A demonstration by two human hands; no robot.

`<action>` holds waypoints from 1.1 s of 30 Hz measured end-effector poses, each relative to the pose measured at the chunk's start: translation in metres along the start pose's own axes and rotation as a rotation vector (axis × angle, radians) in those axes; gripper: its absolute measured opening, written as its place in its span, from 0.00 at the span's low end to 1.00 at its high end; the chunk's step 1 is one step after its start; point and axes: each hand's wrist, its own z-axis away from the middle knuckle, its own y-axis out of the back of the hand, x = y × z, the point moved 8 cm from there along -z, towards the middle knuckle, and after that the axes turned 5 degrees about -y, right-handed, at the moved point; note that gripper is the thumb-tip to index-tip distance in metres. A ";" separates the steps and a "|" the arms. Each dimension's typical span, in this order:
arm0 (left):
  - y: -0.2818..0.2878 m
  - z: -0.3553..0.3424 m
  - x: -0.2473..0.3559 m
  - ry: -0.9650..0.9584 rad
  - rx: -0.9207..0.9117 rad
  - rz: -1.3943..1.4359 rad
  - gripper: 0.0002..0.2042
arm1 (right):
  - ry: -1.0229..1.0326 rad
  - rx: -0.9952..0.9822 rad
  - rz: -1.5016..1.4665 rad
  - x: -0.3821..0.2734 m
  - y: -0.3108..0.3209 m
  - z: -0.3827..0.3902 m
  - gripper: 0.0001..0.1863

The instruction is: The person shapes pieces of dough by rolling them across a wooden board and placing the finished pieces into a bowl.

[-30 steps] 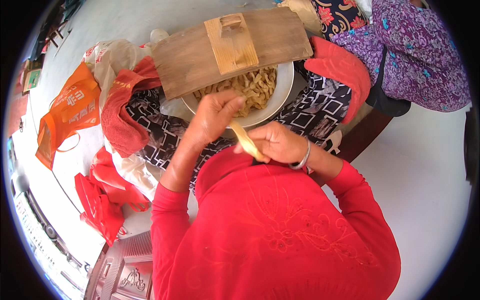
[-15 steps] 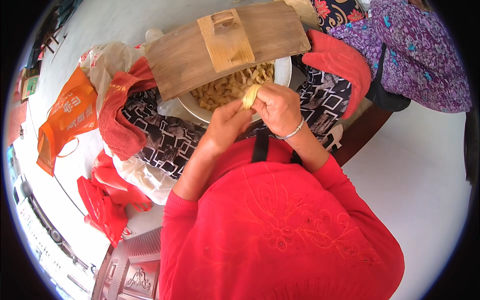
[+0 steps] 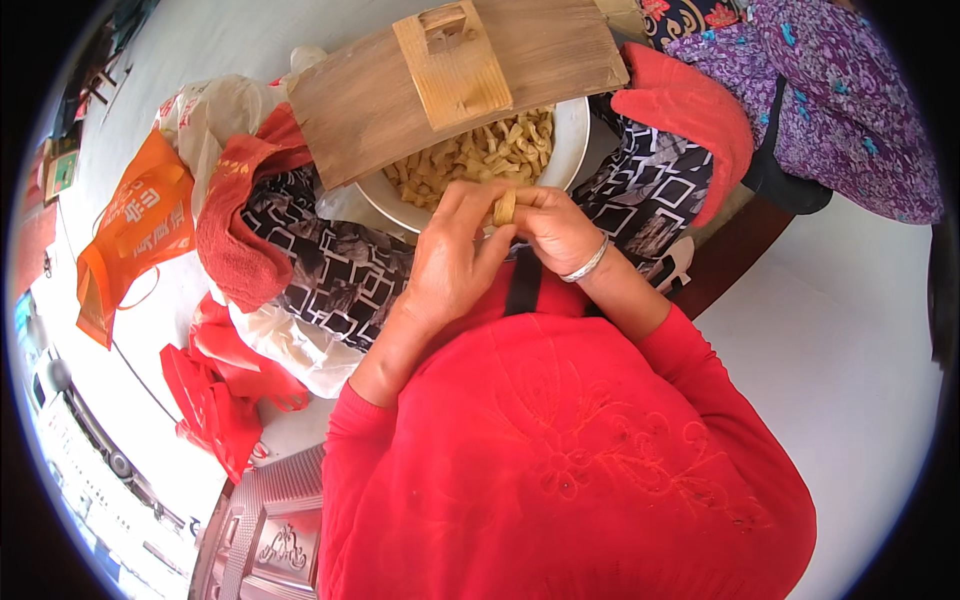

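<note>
Between the fingertips of both hands is a small yellowish-tan strip bundle [image 3: 504,208], wound or folded upon itself. My left hand [image 3: 452,252] is closed on its left side, with thumb and fingers pinched inward. My right hand [image 3: 562,232], a silver bangle at its wrist, grips the other side. Just beyond the hands stands a white basin [image 3: 574,150] holding many similar yellowish pieces [image 3: 485,152]. A wooden board [image 3: 350,112] with a lighter wood block [image 3: 455,85] fixed on it lies across the basin's far part and hides some of the contents.
Red towels [image 3: 690,115] lie over both knees, beside the basin. At the left are an orange bag [image 3: 140,225], a whitish plastic bag [image 3: 215,115] and a red bag [image 3: 215,400]. Another person in purple floral clothing [image 3: 840,110] is close by at upper right.
Both hands have drawn slightly down, nearer my body, and the strip bundle has turned between the fingers. More of the pieces in the basin show now.
</note>
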 end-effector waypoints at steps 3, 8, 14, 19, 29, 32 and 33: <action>0.000 -0.011 -0.009 0.022 0.055 -0.340 0.09 | 0.427 0.211 0.641 -0.035 -0.008 0.005 0.05; -0.005 -0.016 -0.057 0.157 0.188 0.086 0.13 | 0.716 0.359 0.773 -0.059 -0.015 0.016 0.03; -0.030 0.027 -0.079 0.625 0.073 0.947 0.11 | 0.819 0.311 0.354 -0.077 0.007 0.014 0.04; 0.026 0.022 -0.033 -0.144 0.224 -0.374 0.04 | 0.528 0.178 0.402 -0.070 0.018 0.009 0.23; 0.021 -0.015 -0.004 -0.217 0.176 -0.255 0.03 | -0.136 -0.153 0.665 -0.074 -0.013 -0.013 0.12; 0.020 -0.012 -0.030 0.083 0.029 0.137 0.04 | -0.109 -0.147 0.644 -0.089 0.001 -0.009 0.08; 0.018 -0.012 -0.035 0.101 0.011 0.191 0.04 | -0.088 -0.174 0.634 -0.090 0.000 -0.008 0.07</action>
